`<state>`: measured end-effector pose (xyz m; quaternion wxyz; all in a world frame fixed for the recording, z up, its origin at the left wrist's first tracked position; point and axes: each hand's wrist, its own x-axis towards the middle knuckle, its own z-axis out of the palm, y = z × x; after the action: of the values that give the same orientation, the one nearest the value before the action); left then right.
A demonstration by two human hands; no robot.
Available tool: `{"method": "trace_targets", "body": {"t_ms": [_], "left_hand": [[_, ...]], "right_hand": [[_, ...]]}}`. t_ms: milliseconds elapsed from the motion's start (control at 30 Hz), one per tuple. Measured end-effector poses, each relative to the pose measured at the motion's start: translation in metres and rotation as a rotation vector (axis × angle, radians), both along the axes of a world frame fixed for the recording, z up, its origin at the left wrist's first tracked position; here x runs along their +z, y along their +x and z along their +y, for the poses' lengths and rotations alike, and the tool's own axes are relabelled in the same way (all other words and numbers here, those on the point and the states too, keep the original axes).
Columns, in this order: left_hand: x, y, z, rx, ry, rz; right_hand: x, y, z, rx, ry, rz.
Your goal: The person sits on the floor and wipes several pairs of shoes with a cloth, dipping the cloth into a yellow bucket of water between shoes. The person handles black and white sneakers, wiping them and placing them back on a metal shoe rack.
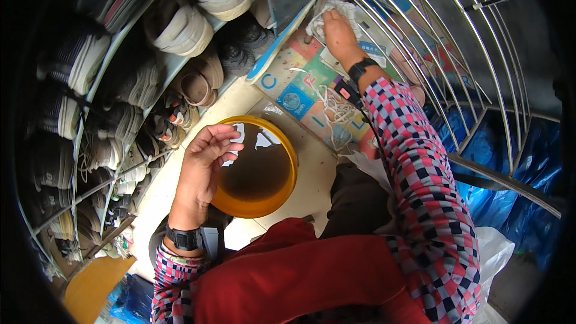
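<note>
My right hand [340, 38] is stretched forward and holds a crumpled white cloth [316, 23] at the far end of a low surface. That surface has a colourful alphabet mat [288, 63] on it, next to curved metal bars. My left hand [202, 166] is raised over the left rim of a yellow bucket [258, 212]. Its fingers are loosely bent and apart, with nothing seen in them. Dark, murky water [256, 175] stands in the bucket and reflects bright shapes. Most of the cloth's right part is hidden by my right hand.
Shoe racks [168, 65] full of shoes rise on the left. A curved metal rack [495, 63] stands on the right, above blue plastic bags [490, 198]. A tangled white cord [335, 108] and a black device [346, 92] lie on the mat.
</note>
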<state>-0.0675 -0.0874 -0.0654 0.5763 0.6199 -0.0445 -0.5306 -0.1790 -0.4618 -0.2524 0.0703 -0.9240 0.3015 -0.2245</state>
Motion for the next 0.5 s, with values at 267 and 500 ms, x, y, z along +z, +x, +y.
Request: {"method": "trace_targets", "body": {"t_ms": [267,500], "left_hand": [[-0.01,-0.001,-0.009,-0.064,0.041,-0.014],[-0.014,0.003,-0.004,-0.051,0.04,0.002]], "right_hand": [[-0.011,-0.021,0.008,-0.077,-0.036,0.055],[-0.026,-0.156,0.058,-0.185,0.167,0.089]]}}
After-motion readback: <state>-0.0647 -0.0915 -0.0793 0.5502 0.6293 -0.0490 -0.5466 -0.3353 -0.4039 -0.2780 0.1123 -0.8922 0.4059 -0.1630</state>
